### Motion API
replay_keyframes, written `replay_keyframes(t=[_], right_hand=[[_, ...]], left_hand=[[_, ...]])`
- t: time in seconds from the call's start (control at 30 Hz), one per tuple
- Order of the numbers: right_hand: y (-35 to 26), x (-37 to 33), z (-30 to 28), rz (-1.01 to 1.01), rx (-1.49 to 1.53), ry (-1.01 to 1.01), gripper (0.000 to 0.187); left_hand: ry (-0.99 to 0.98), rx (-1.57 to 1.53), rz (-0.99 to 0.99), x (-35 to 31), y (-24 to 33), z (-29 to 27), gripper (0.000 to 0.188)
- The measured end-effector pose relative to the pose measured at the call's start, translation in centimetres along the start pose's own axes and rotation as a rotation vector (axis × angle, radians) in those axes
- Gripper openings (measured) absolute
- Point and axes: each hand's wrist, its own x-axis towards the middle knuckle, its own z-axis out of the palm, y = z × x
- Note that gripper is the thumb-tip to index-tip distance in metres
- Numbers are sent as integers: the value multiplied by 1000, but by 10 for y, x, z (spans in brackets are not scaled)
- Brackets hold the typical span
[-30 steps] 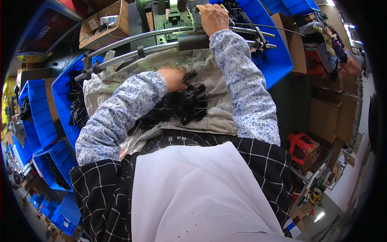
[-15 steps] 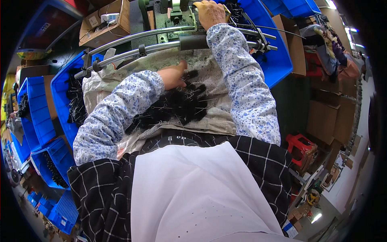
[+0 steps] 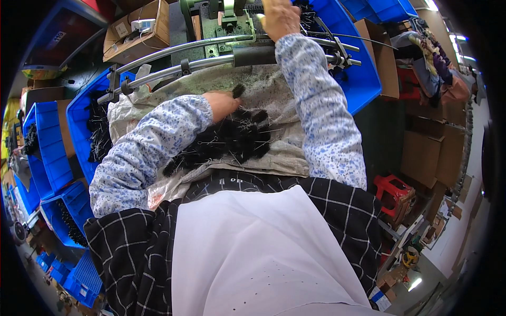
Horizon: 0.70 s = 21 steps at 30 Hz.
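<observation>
A pile of small black-bristled wire brushes [image 3: 232, 138], some with looped wire ends, lies on a pale woven sheet [image 3: 287, 129] across my lap. At the pile's far edge my left hand [image 3: 223, 104] is closed on a small black brush [image 3: 238, 91], its bristle end sticking up past the fingers. My right hand [image 3: 282, 21] is at the top of the view, beside a green-grey bench machine [image 3: 228, 21] and the right blue bin. Its thumb points toward the machine; the fingers run out of the picture, so what they touch is hidden.
Curved metal rails [image 3: 184, 66] cross between me and the machine. A blue bin [image 3: 79, 118] of black brushes stands left, another blue bin [image 3: 363, 79] right. Further out are a cardboard box [image 3: 138, 31], stacked blue bins [image 3: 50, 142] and a red stool [image 3: 392, 195].
My left hand, earlier stretched over the pile, has closed and lifted a brush from it. My right hand has come off the machine's handle and shifted slightly right and away.
</observation>
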Motion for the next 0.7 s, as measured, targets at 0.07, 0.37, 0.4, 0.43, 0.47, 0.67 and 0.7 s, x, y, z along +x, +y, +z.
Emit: replay_keyframes(t=[0.07, 0.37, 0.4, 0.43, 0.47, 0.67, 0.7], right_hand=[[15, -11, -2, 147, -233, -93, 37], [5, -17, 18, 242, -117, -195, 37], [-2, -14, 20, 268, -108, -238, 37], [-14, -10, 22, 257, -109, -238, 34], [-24, -8, 22, 252, -118, -238, 31], [-50, -2, 26, 236, -131, -235, 20], [-47, -3, 23, 228, -145, -225, 21]], left_hand=[[-11, -8, 19, -4, -5, -3, 32], [44, -60, -43, -23, -25, 6, 19], [69, -66, -44, -24, -26, 7, 19], [93, -76, -53, -28, -26, 8, 19], [117, -82, -54, -31, -25, 8, 19], [208, -222, -50, -47, -41, 15, 19], [241, -250, -25, -49, -44, 15, 19]])
